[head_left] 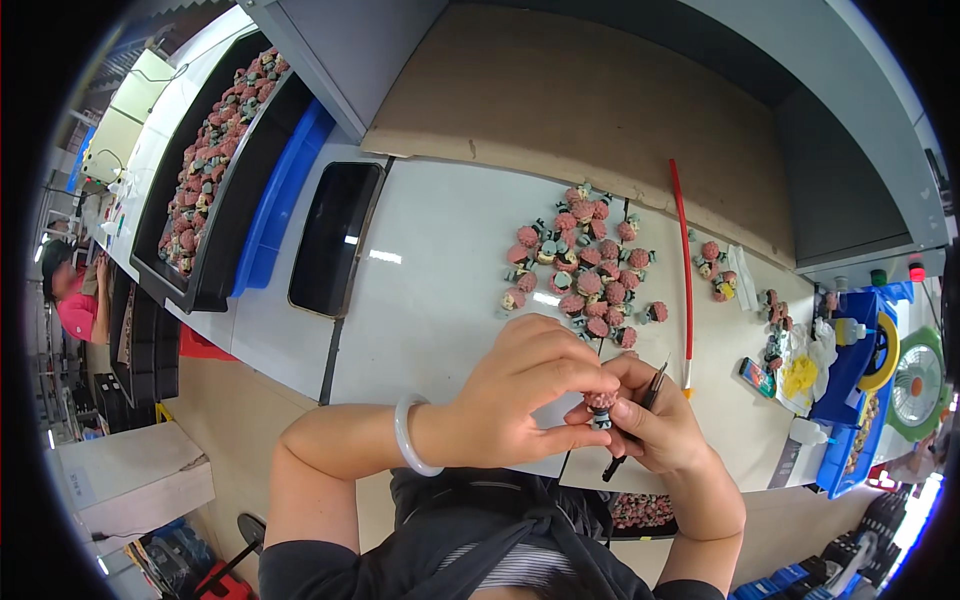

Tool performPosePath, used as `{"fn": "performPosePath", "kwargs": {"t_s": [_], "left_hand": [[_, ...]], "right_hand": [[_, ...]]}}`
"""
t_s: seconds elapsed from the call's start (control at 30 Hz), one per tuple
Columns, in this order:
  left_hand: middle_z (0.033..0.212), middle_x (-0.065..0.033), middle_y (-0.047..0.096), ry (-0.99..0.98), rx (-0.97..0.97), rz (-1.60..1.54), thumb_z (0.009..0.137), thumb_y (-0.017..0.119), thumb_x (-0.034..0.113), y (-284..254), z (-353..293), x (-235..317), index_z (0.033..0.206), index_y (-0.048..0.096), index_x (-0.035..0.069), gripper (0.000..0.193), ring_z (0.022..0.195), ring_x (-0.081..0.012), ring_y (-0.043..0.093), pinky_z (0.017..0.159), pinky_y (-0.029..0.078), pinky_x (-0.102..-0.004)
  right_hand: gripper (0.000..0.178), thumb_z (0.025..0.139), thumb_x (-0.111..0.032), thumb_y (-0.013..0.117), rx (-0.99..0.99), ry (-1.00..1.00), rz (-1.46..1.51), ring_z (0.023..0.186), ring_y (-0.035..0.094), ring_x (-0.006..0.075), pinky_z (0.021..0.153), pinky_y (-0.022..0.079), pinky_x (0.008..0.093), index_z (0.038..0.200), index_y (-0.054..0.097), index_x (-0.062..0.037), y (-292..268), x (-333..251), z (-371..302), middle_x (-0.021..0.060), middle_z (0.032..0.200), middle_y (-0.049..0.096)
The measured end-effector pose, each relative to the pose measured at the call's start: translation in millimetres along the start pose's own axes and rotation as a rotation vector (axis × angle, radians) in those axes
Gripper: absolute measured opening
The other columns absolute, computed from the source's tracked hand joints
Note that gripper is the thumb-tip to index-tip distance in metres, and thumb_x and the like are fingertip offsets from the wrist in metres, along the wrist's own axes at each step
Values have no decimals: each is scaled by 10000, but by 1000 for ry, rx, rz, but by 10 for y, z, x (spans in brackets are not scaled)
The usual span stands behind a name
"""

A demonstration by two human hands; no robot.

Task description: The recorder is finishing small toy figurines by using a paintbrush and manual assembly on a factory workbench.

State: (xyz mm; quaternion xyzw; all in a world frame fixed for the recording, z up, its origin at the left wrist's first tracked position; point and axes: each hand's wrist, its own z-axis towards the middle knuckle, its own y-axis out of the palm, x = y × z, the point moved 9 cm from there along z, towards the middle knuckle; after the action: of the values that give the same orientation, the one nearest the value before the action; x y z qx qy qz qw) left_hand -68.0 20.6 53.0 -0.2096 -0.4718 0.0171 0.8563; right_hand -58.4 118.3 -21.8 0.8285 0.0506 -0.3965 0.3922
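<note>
A small figurine (pixel 600 400) with a bumpy pink head and a dark grey-green body is pinched upright between the fingertips of both hands. My left hand (pixel 520 390), with a pale bangle on its wrist, closes thumb and fingers on it from the left. My right hand (pixel 660 420) steadies it from the other side. A slim black pen-like tool (pixel 650 393) with a thin pointed metal tip also lies in the right hand's grip, tip up and away. Just beyond the hands, a loose cluster of similar figurines (pixel 590 275) covers part of the white tabletop.
A long-handled red brush (pixel 682 260) lies right of the cluster. Farther right are a yellow-stained sheet (pixel 800 375), a blue bin (pixel 845 370) and a green fan (pixel 915 385). At left, a dark phone (pixel 335 240) lies near a black tray (pixel 210 270) heaped with figurines. Another person (pixel 80 300) sits far left.
</note>
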Motion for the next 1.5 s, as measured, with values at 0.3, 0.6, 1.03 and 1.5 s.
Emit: {"fn": "performPosePath", "kwargs": {"t_s": [0.3, 0.6, 1.03, 1.5], "left_hand": [[1000, -114, 586, -243, -65, -436, 646, 745, 44, 83, -74, -182, 1007, 563, 24, 405, 905, -231, 575, 848, 424, -380], [1031, -145, 558, -367, -34, -693, 660, 720, -33, 168, -117, -302, 1038, 534, -4, 422, 937, -202, 562, 852, 456, -329], [1025, -151, 558, -392, -44, -681, 651, 717, -54, 183, -132, -297, 1023, 544, 0, 414, 934, -204, 569, 837, 481, -332], [1001, -124, 553, -467, -30, -713, 653, 703, -83, 218, -159, -423, 1004, 541, -7, 394, 970, -205, 565, 863, 473, -332]], "right_hand": [[245, 773, -58, 536, 119, -373, -87, 572, 477, 151, 496, 379, 258, 989, 424, -25, -137, -307, -176, 88, 800, 530], [187, 757, -185, 639, 325, -638, -1336, 473, 506, 248, 422, 385, 324, 734, 528, -37, 178, -527, -264, 79, 577, 509], [246, 749, -244, 651, 353, -623, -1383, 448, 487, 248, 405, 369, 328, 699, 517, -45, 163, -488, -253, 72, 545, 488], [253, 822, -243, 571, 227, -351, -1218, 470, 495, 253, 435, 382, 329, 714, 496, -27, 51, -394, -93, 93, 543, 490]]}}
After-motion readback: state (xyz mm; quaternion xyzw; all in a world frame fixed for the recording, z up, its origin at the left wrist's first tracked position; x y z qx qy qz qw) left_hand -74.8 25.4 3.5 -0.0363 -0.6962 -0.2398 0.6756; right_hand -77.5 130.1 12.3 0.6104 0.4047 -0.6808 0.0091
